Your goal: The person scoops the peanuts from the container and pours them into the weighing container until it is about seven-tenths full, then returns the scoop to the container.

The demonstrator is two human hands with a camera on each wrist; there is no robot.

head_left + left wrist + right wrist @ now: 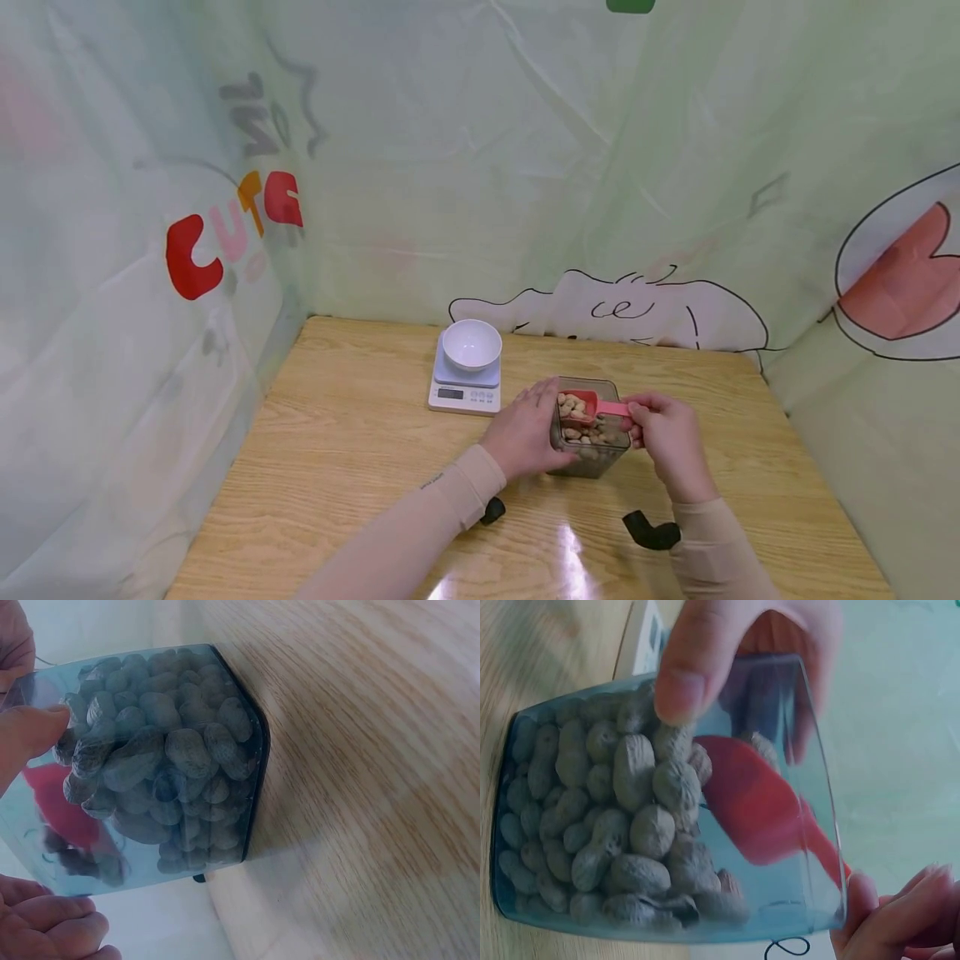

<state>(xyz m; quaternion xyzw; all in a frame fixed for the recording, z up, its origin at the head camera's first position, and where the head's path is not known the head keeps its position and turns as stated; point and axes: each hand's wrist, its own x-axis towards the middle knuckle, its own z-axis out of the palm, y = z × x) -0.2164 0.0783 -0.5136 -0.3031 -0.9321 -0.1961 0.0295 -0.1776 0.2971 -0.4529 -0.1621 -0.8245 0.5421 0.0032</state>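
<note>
A clear, dark-tinted container (587,469) holds many unshelled peanuts (592,817). My left hand (527,431) grips its left side, with the thumb across the near wall. By its handle, my right hand (667,437) pinches a red scoop (596,406). The scoop's bowl sits inside the container near the rim, with several peanuts in it. In the right wrist view the scoop (754,802) shows through the wall, above part of the peanut heap.
Left of the container stands a white kitchen scale (465,402) with a white bowl (472,345) on it. Two black curved pieces (651,532) appear near the wrists. A printed cloth (450,167) surrounds the wooden table (352,467).
</note>
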